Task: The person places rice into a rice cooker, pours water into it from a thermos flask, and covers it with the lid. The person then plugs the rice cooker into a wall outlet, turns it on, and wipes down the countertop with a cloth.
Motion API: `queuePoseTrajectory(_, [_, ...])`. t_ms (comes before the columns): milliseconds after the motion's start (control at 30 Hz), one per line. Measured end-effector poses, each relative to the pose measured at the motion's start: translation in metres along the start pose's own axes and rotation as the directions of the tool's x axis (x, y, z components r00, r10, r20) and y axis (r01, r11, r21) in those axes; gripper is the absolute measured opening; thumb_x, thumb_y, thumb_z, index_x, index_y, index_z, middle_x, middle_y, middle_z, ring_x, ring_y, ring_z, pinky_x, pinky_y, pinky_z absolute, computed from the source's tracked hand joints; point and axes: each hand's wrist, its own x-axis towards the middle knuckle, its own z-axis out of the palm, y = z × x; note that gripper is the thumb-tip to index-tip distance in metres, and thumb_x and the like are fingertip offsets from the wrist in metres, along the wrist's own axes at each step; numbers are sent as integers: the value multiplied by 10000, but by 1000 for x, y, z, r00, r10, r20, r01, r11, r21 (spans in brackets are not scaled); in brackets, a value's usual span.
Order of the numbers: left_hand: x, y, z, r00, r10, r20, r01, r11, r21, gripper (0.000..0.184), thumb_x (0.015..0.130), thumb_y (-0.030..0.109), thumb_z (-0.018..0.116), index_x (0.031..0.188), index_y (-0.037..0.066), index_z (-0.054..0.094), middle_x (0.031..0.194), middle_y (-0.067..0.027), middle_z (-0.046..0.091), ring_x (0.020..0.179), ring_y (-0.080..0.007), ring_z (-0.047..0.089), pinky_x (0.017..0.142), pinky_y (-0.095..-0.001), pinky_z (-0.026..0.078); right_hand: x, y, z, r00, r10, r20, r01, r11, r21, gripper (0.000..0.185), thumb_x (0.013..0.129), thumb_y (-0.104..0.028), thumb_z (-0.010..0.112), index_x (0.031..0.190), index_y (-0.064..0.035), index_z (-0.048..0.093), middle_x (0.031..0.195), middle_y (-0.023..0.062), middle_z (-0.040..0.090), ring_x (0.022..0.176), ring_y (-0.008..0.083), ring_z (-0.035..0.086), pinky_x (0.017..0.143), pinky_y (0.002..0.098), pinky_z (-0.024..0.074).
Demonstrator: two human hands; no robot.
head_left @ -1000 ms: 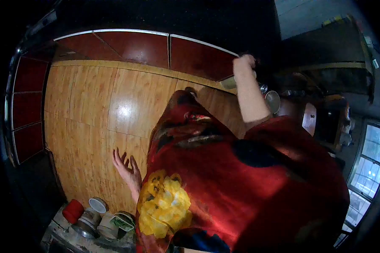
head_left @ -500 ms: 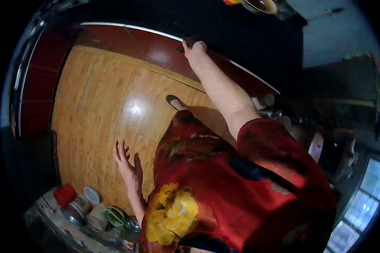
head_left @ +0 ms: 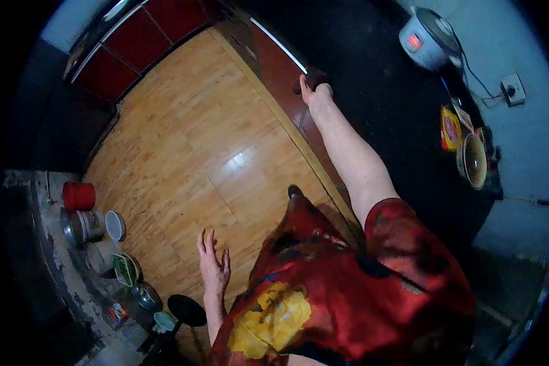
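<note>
My right hand (head_left: pixel 316 94) is stretched far forward to the front edge of a black countertop (head_left: pixel 372 104). It grips a dark brown cloth (head_left: pixel 315 78), bunched and pressed against the counter's rim, where a pale trim strip (head_left: pixel 279 46) runs along the edge. Part of the cloth is hidden by the fingers. Low on the left, my left hand (head_left: pixel 214 268) hangs over the wooden floor with its fingers apart, holding nothing.
At the counter's back stand a rice cooker (head_left: pixel 422 46) with a lit red light, a yellow-red packet (head_left: pixel 450 129) and a bowl (head_left: pixel 473 161). Along the left wall are a red bucket (head_left: pixel 79 196), a green-filled basket (head_left: pixel 125 269) and other containers. Dark red cabinets (head_left: pixel 146 46) line the far side.
The view has turned, bringing the rice cooker and wall socket into sight. My right hand still holds the cloth at the counter edge; my left hand stays open.
</note>
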Motion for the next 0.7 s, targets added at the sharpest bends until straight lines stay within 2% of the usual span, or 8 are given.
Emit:
queuePoseTrajectory(233, [13, 34, -4, 983, -138, -123, 137, 990, -18, 586, 779, -7, 570, 1309, 90, 340, 1374, -191, 250, 1017, -319, 538, 832, -389, 460, 37, 51, 107, 907, 324, 268, -260, 933, -248, 381, 954, -243, 266, 1144, 41, 433, 1052, 221, 538, 856, 371, 590, 717, 451, 556])
queuePoseTrajectory(367, [12, 40, -8, 956, -248, -159, 240, 968, -67, 595, 772, -22, 567, 1310, 86, 338, 1371, -190, 253, 1024, -321, 520, 825, -382, 460, 48, 45, 191, 711, 273, 649, 104, 871, -480, 338, 951, -258, 371, 1100, 37, 442, 1021, 220, 546, 805, 347, 604, 624, 427, 555])
queuePoseTrajectory(467, [13, 39, -4, 940, -293, -176, 275, 954, -117, 599, 767, -33, 564, 1309, 81, 336, 1367, -190, 254, 1021, -327, 514, 824, -376, 461, 58, 2, 246, 676, 27, 737, 618, 523, -587, 350, 905, -289, 482, 1080, 12, 515, 1011, 159, 551, 792, 276, 600, 559, 385, 558])
queuePoseTrajectory(533, [17, 40, -1, 935, -299, -192, 278, 952, -129, 598, 767, -35, 561, 1309, 78, 335, 1364, -190, 255, 1014, -331, 515, 823, -376, 461, 23, -34, 249, 683, -51, 729, 717, 240, -655, 404, 850, -327, 543, 1110, -17, 539, 1042, 140, 549, 798, 259, 601, 578, 368, 566])
queuePoseTrajectory(567, [20, 33, 4, 934, -310, -180, 291, 949, -124, 597, 771, -26, 559, 1312, 83, 332, 1361, -188, 257, 1008, -325, 520, 819, -374, 463, 42, -58, 247, 749, 60, 660, 651, 119, -750, 410, 850, -350, 539, 1123, -44, 542, 1046, 154, 554, 793, 265, 609, 555, 365, 554])
queuePoseTrajectory(600, [26, 35, 3, 938, -305, -163, 286, 949, -128, 593, 773, -23, 559, 1311, 82, 333, 1361, -189, 257, 1004, -324, 524, 817, -374, 463, 43, -77, 241, 824, 52, 565, 561, -215, -799, 462, 833, -401, 549, 1129, -47, 535, 1027, 173, 563, 787, 269, 620, 491, 352, 527])
queuePoseTrajectory(633, [30, 41, 1, 943, -300, -147, 281, 950, -132, 590, 774, -19, 558, 1310, 82, 333, 1361, -189, 257, 999, -322, 527, 815, -373, 464, 34, -98, 236, 928, 130, 350, 365, -516, -775, 580, 791, -465, 577, 1201, -67, 475, 1139, 195, 512, 921, 311, 593, 584, 406, 522])
queuePoseTrajectory(700, [45, 38, -1, 964, -239, -117, 226, 967, -114, 584, 777, 1, 564, 1307, 83, 333, 1359, -194, 258, 988, -318, 541, 808, -374, 467, 29, -119, 200, 624, -248, 741, 174, -881, -441, 713, 742, -510, 609, 1284, -105, 384, 1281, 200, 405, 1077, 346, 509, 760, 463, 484])
